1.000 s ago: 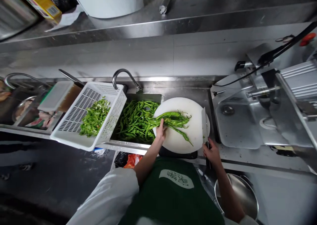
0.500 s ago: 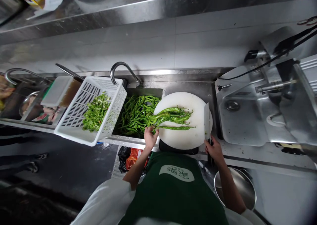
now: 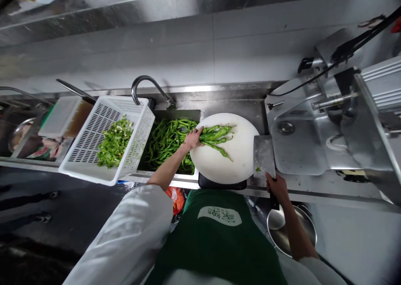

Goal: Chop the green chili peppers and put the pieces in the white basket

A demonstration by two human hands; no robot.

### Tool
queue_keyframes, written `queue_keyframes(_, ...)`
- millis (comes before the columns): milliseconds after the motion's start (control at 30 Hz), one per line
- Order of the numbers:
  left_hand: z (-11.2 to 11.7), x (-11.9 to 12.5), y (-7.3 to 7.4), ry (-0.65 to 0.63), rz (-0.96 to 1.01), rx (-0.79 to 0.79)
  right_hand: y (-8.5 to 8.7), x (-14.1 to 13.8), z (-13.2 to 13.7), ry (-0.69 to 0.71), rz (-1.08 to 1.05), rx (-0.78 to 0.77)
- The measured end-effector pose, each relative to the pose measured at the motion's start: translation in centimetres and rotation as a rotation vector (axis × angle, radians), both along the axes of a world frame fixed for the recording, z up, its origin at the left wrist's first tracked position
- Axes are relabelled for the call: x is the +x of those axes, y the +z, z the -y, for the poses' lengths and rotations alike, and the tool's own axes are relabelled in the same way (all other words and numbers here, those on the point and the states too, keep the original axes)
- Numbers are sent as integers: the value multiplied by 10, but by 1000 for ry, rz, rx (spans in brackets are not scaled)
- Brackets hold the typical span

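Note:
My left hand is closed around the ends of several long green peppers, at the left side of a round white cutting board. Their other ends fan out to the right over the board. My right hand grips the dark handle of a cleaver. The broad blade lies flat-side up at the board's right edge, with a small green scrap on it. Many more green peppers fill the sink basin left of the board.
A white perforated basket with chopped greens sits left of the peppers, under a curved faucet. A metal slicing machine stands at right. Below my right arm is a steel pot. A person's legs show at far left.
My left hand has moved up and gathered the peppers into a bunch at the board's left side. The cleaver has turned from edge-on to flat and shifted off toward the right.

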State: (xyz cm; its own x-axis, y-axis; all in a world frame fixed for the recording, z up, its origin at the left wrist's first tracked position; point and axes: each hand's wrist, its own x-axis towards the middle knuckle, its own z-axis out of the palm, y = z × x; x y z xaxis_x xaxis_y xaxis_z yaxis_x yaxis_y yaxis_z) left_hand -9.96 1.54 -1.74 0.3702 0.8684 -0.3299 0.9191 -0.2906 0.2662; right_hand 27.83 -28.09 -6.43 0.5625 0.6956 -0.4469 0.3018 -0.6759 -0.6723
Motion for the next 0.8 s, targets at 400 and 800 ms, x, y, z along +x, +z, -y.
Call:
queue_keyframes(400, -22, -46, -9, 498, 331, -117, -10, -28, 1, -50, -7, -9)
queue_keyframes(800, 57, -104, -38, 964, 1047, -630, -11, -50, -25, 32, 128, -40)
